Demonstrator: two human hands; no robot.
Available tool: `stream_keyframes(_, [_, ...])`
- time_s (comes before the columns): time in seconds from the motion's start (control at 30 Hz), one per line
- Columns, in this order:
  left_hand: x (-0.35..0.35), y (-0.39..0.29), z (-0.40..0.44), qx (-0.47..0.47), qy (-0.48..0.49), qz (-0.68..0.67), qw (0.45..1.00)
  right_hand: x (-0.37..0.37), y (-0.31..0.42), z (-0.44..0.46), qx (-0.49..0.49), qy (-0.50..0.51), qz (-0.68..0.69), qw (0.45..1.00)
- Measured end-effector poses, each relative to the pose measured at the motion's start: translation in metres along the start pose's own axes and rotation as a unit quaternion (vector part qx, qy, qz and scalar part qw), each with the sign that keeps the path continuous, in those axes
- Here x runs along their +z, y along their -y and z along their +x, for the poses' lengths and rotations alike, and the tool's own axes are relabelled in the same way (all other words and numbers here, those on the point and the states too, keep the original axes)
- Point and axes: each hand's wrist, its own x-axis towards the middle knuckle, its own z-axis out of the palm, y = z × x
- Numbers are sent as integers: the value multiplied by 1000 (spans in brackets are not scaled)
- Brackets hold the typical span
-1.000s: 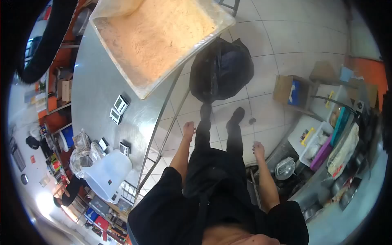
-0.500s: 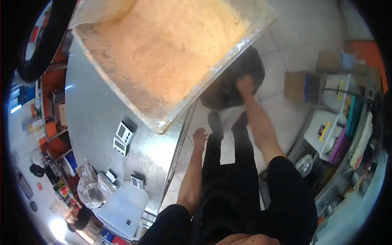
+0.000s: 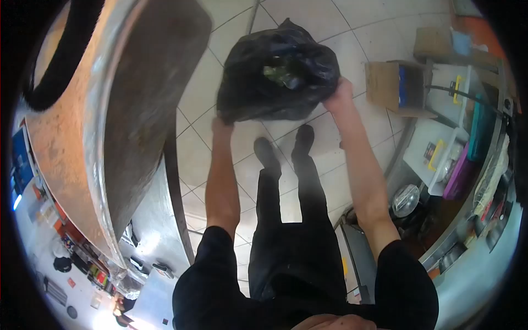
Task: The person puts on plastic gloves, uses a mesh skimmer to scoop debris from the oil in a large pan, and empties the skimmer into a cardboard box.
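Note:
A black plastic garbage bag (image 3: 258, 82) is in front of my feet, over the tiled floor. Something pale green shows near its middle, too unclear to name. My left hand (image 3: 223, 126) is closed on the bag's near left edge, its fingers partly hidden by the plastic. On the opposite side, my right hand (image 3: 338, 96) grips the bag's right edge. Whether the bag touches the floor or hangs just above it, I cannot tell.
At the left, a large metal tray (image 3: 148, 82) juts over the steel table (image 3: 157, 220), where timers (image 3: 163, 269) lie. On the right are a cardboard box (image 3: 383, 88), white plastic bins (image 3: 432, 159) and a shelf with cookware. Tiled floor (image 3: 324, 165) surrounds my feet.
My left hand has moved forward from beside my leg onto the bag. The right hand is now on the bag's right edge. My view has shifted, putting the tray farther left.

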Motion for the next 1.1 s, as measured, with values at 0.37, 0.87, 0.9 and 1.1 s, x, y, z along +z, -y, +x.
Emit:
stream_keyframes(0.37, [126,-45,-150,201,145,80,966,-27,61,-29,-88,-62,-75,991])
stream_keyframes(0.87, [39,-41,-251,39,-36,486,872,-98,103,-198,-121,-166,-689,695])
stream_keyframes(0.9, [15,-27,-244,83,-49,478,873,-101,93,-241,-73,-250,-864,432])
stream_keyframes(1.1, [22,-11,-336,-7,146,589,795,-325,-10,-426,135,-281,-649,694])
